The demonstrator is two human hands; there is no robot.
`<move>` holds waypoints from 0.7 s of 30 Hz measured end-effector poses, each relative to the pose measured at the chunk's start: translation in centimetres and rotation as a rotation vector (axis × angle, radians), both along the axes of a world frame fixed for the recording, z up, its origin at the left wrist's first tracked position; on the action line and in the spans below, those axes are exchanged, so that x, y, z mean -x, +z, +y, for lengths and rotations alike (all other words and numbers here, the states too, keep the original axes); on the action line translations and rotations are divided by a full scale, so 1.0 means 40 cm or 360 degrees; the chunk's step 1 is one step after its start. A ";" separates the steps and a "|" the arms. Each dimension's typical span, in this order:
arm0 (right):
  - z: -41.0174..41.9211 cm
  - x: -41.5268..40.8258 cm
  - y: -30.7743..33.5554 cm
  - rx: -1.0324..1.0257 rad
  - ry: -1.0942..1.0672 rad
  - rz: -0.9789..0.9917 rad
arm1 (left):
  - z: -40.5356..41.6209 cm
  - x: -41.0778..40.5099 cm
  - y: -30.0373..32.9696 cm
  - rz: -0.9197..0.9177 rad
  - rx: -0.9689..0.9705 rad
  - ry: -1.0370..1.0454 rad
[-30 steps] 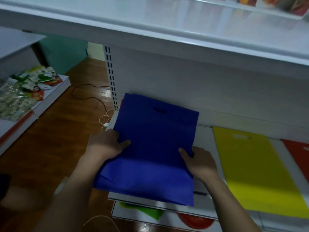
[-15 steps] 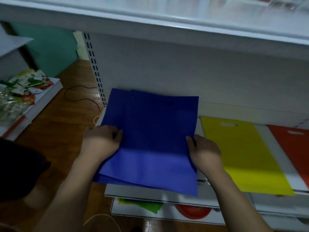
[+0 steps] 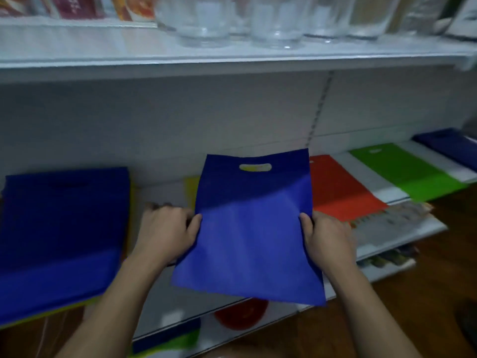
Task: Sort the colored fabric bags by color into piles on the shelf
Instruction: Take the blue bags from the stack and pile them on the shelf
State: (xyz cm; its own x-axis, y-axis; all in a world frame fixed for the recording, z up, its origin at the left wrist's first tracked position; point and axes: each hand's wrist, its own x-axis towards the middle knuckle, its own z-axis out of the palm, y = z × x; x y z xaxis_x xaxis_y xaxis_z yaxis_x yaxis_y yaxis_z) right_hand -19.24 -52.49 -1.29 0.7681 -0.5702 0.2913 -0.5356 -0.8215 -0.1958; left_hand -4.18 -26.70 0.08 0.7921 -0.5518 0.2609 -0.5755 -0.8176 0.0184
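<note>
Lower shelf (image 3: 271, 321) at bottom of frame: blurred, a red round item (image 3: 241, 315) and a green scrap (image 3: 178, 342) partly hidden under the shelf edge above; couldn't ID either.

Both forearms reached up from bottom edge, elbows cut off. Left hand (image 3: 169, 232) clenched on left edge of a blue bag (image 3: 249, 236), thumb on top, fingers curled beneath (fingertips hidden by fabric). Right hand (image 3: 329, 239) gripped the right edge the same way, thumb over, rest underneath. Bag held flat-ish, tilted, handle cut-out toward the back, over the white shelf (image 3: 382, 241). Yellow showed thru the cut-out and at bag's upper left corner: yellow bag (image 3: 191, 187) beneath, mostly covered. Couldn't tell if blue bag touched it.

Left, w/ a gap: blue pile (image 3: 62, 228), frame cut its left side; yellow-green sliver under its near edge.

Right: red bag (image 3: 338, 192), partly behind the held bag. Farther right green bag (image 3: 402, 171), then dark blue bag (image 3: 449, 148), cut off.

Top shelf: clear glasses (image 3: 204, 24), packets (image 3: 77, 6), soft focus.
</note>
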 end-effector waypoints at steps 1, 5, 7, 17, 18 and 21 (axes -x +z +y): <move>-0.044 0.051 -0.004 -0.0001 -0.0070 0.0008 | -0.059 0.026 0.004 0.0000 -0.0007 -0.0058; -0.192 0.257 -0.021 -0.0042 -0.0337 0.0086 | -0.285 0.142 -0.004 -0.0001 -0.0003 -0.0252; -0.254 0.356 -0.027 -0.0064 -0.0481 0.0063 | -0.386 0.212 -0.016 0.0014 0.0014 -0.0352; -0.452 0.723 -0.054 -0.0084 -0.1147 0.0141 | -0.765 0.458 -0.043 0.0100 0.0146 -0.0890; -0.462 0.749 -0.056 -0.0090 -0.1196 0.0148 | -0.795 0.474 -0.046 0.0089 0.0144 -0.0949; -0.490 0.815 -0.059 -0.0133 -0.1302 0.0169 | -0.890 0.508 -0.058 0.0125 0.0139 -0.1071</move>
State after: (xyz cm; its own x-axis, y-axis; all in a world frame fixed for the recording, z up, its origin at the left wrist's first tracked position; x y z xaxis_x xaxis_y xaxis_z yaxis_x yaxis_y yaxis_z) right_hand -51.83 -72.08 -3.65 0.1220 -0.9775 0.1722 -0.9768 -0.1490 -0.1537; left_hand -24.48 -62.30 -2.22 0.3025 -0.9103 0.2826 -0.9523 -0.2759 0.1308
